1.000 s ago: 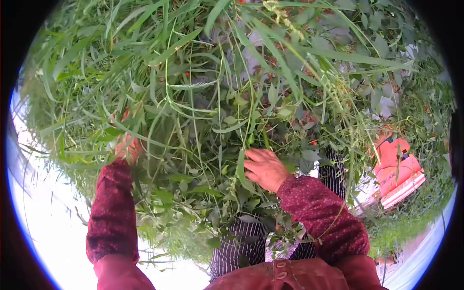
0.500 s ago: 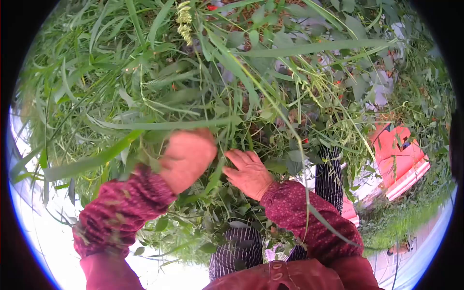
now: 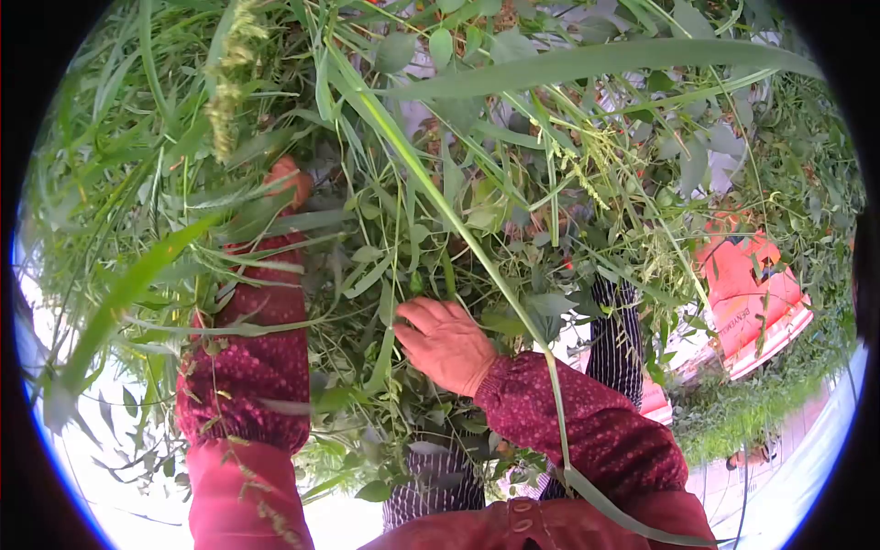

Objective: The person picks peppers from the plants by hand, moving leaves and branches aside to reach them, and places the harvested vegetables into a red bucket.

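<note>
My left hand (image 3: 291,183) reaches forward into tall grass (image 3: 192,174). Leaves cover most of it and its fingers are hidden, so what it touches cannot be seen. Nearer my body, my right hand (image 3: 447,346) lies palm down over leafy green plants (image 3: 353,275), fingers loosely stretched and nothing visible in them. Just beyond its fingertips is a small green bud or fruit (image 3: 417,282), too small to name surely. A long grass blade (image 3: 458,225) slants across the view above the right hand. Both arms wear dark red, speckled sleeves (image 3: 577,403).
On the right, an orange-red object with printed lettering (image 3: 752,293) rests among the plants. My striped trouser legs (image 3: 616,344) show between the stems. Whitish sheeting (image 3: 724,160) shows through leaves at upper right. A broad leaf blade (image 3: 605,62) crosses the top.
My left hand has moved forward and left, from close beside the right hand into the grass. My right hand has shifted slightly left and toward my body.
</note>
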Motion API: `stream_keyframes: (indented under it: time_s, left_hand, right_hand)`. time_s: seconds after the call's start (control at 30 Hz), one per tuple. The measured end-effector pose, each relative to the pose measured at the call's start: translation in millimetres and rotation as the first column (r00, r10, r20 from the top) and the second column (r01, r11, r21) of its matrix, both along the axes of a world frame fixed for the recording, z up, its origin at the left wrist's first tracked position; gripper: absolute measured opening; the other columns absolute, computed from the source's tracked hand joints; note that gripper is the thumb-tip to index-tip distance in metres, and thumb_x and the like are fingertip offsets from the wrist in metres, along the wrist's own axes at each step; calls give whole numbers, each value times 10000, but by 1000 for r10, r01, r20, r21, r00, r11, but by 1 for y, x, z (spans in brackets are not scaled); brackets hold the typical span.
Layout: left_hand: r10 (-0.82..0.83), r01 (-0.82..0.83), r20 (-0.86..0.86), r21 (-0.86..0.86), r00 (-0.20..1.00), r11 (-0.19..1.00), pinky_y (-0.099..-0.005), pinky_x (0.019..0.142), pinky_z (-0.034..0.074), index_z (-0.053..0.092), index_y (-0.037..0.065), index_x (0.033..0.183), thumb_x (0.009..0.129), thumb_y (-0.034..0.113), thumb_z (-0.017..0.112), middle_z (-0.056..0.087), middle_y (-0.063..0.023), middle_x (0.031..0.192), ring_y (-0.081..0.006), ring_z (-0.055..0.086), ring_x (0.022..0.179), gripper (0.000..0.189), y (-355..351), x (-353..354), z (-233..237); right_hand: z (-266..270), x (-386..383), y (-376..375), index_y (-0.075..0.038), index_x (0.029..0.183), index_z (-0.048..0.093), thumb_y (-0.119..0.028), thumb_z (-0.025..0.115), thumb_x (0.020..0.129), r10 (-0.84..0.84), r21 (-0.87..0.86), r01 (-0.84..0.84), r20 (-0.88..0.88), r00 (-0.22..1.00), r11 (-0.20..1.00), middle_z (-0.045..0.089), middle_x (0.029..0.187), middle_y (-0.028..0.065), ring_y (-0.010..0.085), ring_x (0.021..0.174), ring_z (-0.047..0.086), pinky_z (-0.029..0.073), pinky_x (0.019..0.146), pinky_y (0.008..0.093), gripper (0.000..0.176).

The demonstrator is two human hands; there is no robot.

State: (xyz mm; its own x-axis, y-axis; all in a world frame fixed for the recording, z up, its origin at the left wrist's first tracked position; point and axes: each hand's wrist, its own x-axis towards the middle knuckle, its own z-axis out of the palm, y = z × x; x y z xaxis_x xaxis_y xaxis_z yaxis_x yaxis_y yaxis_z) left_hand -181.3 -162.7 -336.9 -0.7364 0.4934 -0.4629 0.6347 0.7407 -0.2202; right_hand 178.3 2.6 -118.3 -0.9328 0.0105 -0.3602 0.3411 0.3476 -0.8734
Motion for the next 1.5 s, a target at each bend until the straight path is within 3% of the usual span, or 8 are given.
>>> stream_keyframes:
  time_s: [0.1,0.37,0.43,0.63,0.7,0.9,1.3,1.5]
  left_hand:
    - [435,-559,-429,-222,792,799,-371,721,496,669,86,930,801,250,592,617,-131,754,-265,604,774,222,-1,1,-56]
    - [119,-237,360,304,925,923,-363,703,483,599,7,1104,841,170,548,648,-152,930,-280,610,777,314,82,59,133]
    - [592,-898,701,166,398,407,-336,543,470,600,30,1087,852,181,537,629,-104,842,-205,560,580,286,86,66,158]
    - [474,-981,880,81,-13,-177,-266,410,406,601,-2,1008,881,155,511,600,-57,745,-128,491,487,221,53,102,194]
    - [529,-816,754,15,389,578,-236,442,423,611,-6,999,884,153,512,606,-39,754,-103,516,533,220,82,137,237]
    - [410,-992,903,102,124,76,-229,546,465,632,50,1009,881,77,540,633,-12,899,-84,564,719,160,62,192,278]
    - [103,-956,964,-224,-246,-186,-399,944,431,492,56,1173,850,175,620,595,-80,1101,-250,566,1030,367,-4,221,331]
    - [341,-983,939,-31,33,180,-341,860,489,490,34,1163,830,8,579,629,-106,1044,-208,612,954,346,2,218,332]
  right_hand:
    - [-4,2,-5,-71,1043,579,-197,619,752,-58,50,59,-28,998,997,497,1150,53,231,1132,450,389,907,371,320]
    - [1,-9,0,-82,1037,580,-202,597,778,-78,-33,80,53,996,996,509,1153,57,239,1123,463,390,918,375,287]
    - [1,-12,-1,-78,1006,589,-205,553,830,-162,57,163,-14,987,985,547,1039,42,208,1029,498,415,843,356,220]
    - [3,-10,3,-75,979,590,-195,572,783,-158,62,161,-52,986,985,553,1020,59,232,1025,502,405,847,377,231]
    - [8,-12,9,-75,978,589,-195,573,782,-96,32,95,32,995,995,549,1016,61,227,1021,502,402,851,373,230]
    - [8,-14,20,-66,991,590,-219,565,803,-175,51,175,-5,984,983,552,1051,44,230,1033,503,403,875,365,244]
    - [54,-45,89,-76,952,583,-50,514,779,-504,-105,503,23,864,858,606,959,100,312,874,592,486,794,392,188]
    - [64,-87,80,-24,930,595,43,444,799,-344,-420,369,137,929,829,665,917,84,193,876,639,493,811,303,211]
